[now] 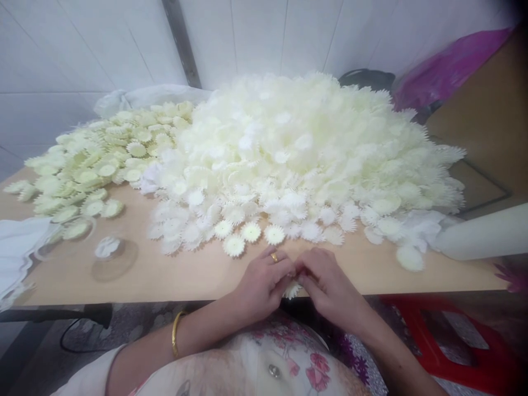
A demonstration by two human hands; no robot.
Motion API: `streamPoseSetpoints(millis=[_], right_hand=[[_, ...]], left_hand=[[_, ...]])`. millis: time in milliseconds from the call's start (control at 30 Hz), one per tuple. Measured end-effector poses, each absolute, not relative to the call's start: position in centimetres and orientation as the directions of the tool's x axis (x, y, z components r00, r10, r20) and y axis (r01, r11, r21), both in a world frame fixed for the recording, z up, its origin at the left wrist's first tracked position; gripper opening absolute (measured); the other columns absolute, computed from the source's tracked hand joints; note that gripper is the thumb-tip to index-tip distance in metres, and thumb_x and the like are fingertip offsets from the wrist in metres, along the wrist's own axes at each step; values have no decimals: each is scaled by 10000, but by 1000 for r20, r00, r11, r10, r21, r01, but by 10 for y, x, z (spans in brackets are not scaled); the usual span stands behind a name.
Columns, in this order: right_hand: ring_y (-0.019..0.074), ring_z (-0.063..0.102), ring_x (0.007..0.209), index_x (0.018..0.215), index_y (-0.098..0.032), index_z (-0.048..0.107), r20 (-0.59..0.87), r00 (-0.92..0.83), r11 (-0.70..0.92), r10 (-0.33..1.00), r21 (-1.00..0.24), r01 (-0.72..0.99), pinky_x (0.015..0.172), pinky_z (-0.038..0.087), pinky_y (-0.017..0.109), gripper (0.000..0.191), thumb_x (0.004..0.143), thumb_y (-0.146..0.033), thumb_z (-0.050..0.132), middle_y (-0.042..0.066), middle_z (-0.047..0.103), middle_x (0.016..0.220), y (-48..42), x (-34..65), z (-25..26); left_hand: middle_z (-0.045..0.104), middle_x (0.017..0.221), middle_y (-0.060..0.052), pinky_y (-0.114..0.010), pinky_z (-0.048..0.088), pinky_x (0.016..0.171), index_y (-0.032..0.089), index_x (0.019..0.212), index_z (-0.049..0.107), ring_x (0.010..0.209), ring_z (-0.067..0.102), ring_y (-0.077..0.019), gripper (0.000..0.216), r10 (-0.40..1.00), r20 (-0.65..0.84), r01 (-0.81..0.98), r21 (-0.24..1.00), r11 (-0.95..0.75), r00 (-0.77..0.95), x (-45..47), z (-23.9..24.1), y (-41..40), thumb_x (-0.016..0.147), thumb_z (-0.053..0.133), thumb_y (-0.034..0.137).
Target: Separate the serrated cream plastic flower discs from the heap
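Near the front edge of the table my left hand [264, 280] and my right hand [328, 283] meet, fingers closed. Between them a small pale flower piece [292, 289] with a toothed edge peeks out below the fingertips; both hands pinch it and cover most of it. Just beyond my knuckles lie several loose flower pieces [251, 232] with pale yellow centres. Behind those rises a large heap of white, toothed flower pieces [289, 154]. On the left sits another pile of yellower, thicker flower pieces [86, 173].
A clear round dish [113, 261] with white material stands left on the table [177, 280]. White cloth [20, 253] lies at the left edge. On the right are a pale roll [487, 234] and a purple bag [445, 71]. A red stool [449, 341] is below.
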State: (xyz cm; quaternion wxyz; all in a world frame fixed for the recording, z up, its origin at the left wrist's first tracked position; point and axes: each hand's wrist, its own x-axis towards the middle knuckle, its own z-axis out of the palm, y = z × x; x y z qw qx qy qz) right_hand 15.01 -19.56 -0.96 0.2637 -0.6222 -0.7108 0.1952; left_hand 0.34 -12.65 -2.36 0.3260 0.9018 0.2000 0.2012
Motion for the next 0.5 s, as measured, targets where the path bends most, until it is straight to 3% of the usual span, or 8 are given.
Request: streamPoseSetpoints(millis=[133, 200, 300, 400, 500], right_hand=[[185, 400, 694, 681, -181, 434, 360, 3, 154, 933, -405, 901, 723, 341, 372, 197, 702, -3, 352, 36, 474, 694, -200, 132, -24], [191, 399, 705, 708, -176, 450, 415, 40, 138, 909, -390, 910, 734, 335, 383, 191, 724, -14, 350, 42, 471, 705, -203, 128, -30], [178, 425, 712, 753, -180, 460, 387, 112, 122, 915, -530, 839, 709, 347, 341, 135, 804, -91, 373, 29, 485, 713, -205, 131, -34], [172, 467, 734, 773, -190, 475, 322, 206, 71, 924, -675, 734, 691, 363, 308, 102, 840, -163, 403, 21, 520, 735, -206, 141, -31], [183, 492, 797, 857, -194, 510, 273, 222, 46, 936, -721, 692, 721, 375, 315, 104, 852, -194, 406, 35, 547, 806, -206, 150, -28]], left_hand=[[505, 730, -53, -311, 388, 674, 178, 704, 469, 716, 433, -173, 181, 500, 260, 274, 590, -760, 826, 4, -26, -130, 757, 342, 60], [505, 752, -58, -309, 384, 658, 176, 734, 465, 737, 429, -180, 163, 563, 251, 337, 591, -733, 787, 4, -25, -130, 768, 344, 72], [511, 790, -56, -325, 374, 683, 174, 821, 488, 772, 433, -191, 89, 630, 198, 422, 590, -688, 751, 2, -21, -130, 795, 405, 156], [507, 780, -45, -322, 362, 696, 178, 794, 506, 777, 431, -188, 48, 591, 159, 409, 581, -704, 791, 0, -16, -129, 770, 465, 168], [495, 751, -33, -295, 356, 676, 173, 741, 476, 760, 429, -172, 73, 590, 160, 392, 608, -690, 791, -1, -14, -129, 757, 448, 107]])
